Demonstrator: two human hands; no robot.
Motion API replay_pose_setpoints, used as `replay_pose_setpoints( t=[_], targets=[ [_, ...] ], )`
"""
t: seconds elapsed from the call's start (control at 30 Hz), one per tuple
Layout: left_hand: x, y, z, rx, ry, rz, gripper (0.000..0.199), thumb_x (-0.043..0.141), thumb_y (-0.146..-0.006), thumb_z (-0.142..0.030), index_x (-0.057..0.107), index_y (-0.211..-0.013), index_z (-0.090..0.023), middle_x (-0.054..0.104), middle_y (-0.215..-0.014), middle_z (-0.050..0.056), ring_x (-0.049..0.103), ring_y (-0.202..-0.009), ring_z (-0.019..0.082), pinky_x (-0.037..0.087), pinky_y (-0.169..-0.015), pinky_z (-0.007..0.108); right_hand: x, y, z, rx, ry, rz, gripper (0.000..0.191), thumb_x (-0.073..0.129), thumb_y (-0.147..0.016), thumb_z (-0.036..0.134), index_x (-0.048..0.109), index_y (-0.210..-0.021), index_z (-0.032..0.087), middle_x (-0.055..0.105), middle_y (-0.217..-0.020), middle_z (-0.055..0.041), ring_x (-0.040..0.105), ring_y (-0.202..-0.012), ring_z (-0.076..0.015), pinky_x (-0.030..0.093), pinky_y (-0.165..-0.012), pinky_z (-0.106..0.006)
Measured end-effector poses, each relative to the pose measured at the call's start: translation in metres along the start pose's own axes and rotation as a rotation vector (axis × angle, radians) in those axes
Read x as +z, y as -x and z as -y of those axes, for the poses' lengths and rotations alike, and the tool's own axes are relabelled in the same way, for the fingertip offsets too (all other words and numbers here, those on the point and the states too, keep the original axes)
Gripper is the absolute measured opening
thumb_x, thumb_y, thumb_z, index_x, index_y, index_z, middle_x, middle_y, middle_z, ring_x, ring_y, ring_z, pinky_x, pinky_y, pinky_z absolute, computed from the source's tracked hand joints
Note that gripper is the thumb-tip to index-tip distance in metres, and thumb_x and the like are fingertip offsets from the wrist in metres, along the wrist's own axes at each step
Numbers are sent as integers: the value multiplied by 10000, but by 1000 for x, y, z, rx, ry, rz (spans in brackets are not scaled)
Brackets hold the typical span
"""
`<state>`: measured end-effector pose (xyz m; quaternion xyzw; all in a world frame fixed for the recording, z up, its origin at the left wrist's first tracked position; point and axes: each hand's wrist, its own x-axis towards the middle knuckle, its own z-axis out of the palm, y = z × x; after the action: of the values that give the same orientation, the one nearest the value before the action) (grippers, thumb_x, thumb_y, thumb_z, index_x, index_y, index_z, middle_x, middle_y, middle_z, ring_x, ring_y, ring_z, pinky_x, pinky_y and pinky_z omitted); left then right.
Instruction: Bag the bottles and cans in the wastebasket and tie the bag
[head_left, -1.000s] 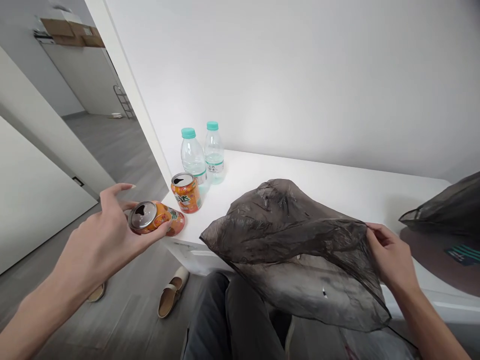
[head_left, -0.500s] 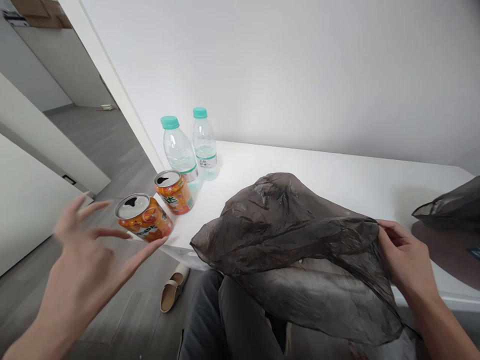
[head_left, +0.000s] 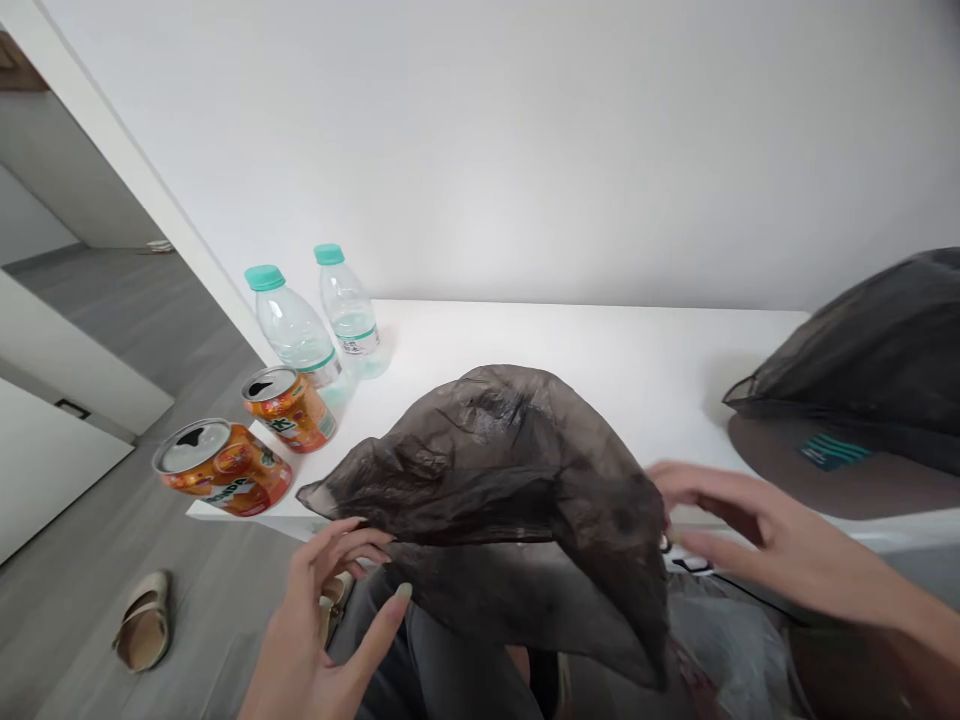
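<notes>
1. Head view: the bag [head_left: 487,480] droops over the bench [head_left: 600,345].
2. The left hand [head_left: 330,615] is by its left corner, thumb and fingers parted, loose.
3. The right hand [head_left: 772,540] blurs at its right side; I can't tell whether it grips.
4. Two cans [head_left: 225,470] and two bottles [head_left: 296,330] stand leftward.

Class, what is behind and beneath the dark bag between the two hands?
Behind the dark bag, the white surface and the wall show. Below its lower edge, parts of grey trousers are visible. Whatever the bag covers there, or holds inside, cannot be made out.
</notes>
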<state>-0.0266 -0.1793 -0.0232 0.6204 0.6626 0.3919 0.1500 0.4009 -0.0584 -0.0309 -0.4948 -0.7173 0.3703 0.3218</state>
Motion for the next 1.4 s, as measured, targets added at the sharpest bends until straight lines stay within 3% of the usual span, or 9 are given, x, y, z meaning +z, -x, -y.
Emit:
replay_pose_setpoints(
  t=[0.2, 0.47, 0.6, 0.73, 0.9, 1.03, 1.13, 1.3, 1.4],
  targets=[
    [29, -24, -17, -190, 416, 70, 756, 658, -911, -590, 284, -1526, -360, 706, -1315, 118, 757, -1117, 282, 630, -952, 463, -7, -90, -12, 31, -128, -343, 486, 674, -911, 640, 722, -1180, 237, 737, -1171, -115, 726, -959, -256, 607, -906, -432],
    [41, -75, -64, -51, 480, 156, 635, 733, -835, -543, 578, -1392, -280, 696, -1336, 113, 663, -1268, 311, 559, -1044, 443, 40, -160, 15, 155, -303, 268, 748, 818, -849, 529, 553, -1485, 237, 678, -1409, -152, 715, -1123, -260, 622, -895, -369],
    [34, -100, -86, -70, 535, 58, 588, 730, -814, -521, 611, -1316, -237, 726, -1169, 84, 694, -1111, 264, 562, -930, 363, 42, -157, 48, 218, -359, 520, 617, 884, -763, 419, 651, -1304, 235, 773, -1166, -78, 721, -921, -200, 583, -715, -269],
    [23, -111, -98, -14, 448, -94, 466, 717, -814, -479, 611, -1189, -223, 665, -1100, 48, 656, -965, 214, 536, -855, 328, 37, -145, 65, 233, -236, 230, 343, 889, -638, 249, 663, -891, 197, 695, -778, 6, 582, -672, -120, 428, -536, -214],
    [26, -133, -96, 274, 135, -225, 429, 690, -795, -227, 598, -1214, -231, 601, -1208, 71, 603, -1150, 258, 473, -1093, 430, 21, -117, 60, 308, -340, -5, 288, 849, -611, 230, 575, -695, 198, 561, -599, 26, 469, -563, -98, 385, -496, -236],
    [33, -174, -102, 386, 14, -263, 570, 636, -759, -77, 568, -1311, -201, 533, -1312, 128, 529, -1319, 312, 415, -1197, 514, 10, -94, 49, 340, -330, -132, 306, 851, -643, 293, 593, -782, 209, 572, -630, -7, 535, -596, -153, 489, -533, -291],
    [38, -169, -117, 410, -16, -279, 757, 689, -782, -121, 426, -1490, -165, 375, -1523, 203, 346, -1525, 381, 328, -1272, 563, 10, -74, 42, 360, -333, -250, 392, 787, -729, 332, 594, -1044, 202, 661, -851, -76, 648, -778, -224, 604, -694, -356],
    [56, -94, -127, 723, -156, 69, 639, 557, -1001, -305, 338, -1600, -267, 354, -1688, 138, 216, -1629, 350, 202, -1313, 634, 9, -36, 42, 123, 197, -540, 762, 719, -836, 414, 390, -1477, 167, 482, -1461, -255, 562, -1296, -392, 554, -1048, -570],
    [78, -75, -101, 816, -280, 404, 567, 471, -1069, -447, 393, -1608, -289, 468, -1657, 103, 275, -1616, 328, 221, -1308, 617, 8, -26, 38, -268, 610, -415, 667, 586, -976, 426, 377, -1569, 201, 324, -1653, -215, 321, -1540, -419, 345, -1236, -641]
  ],
)
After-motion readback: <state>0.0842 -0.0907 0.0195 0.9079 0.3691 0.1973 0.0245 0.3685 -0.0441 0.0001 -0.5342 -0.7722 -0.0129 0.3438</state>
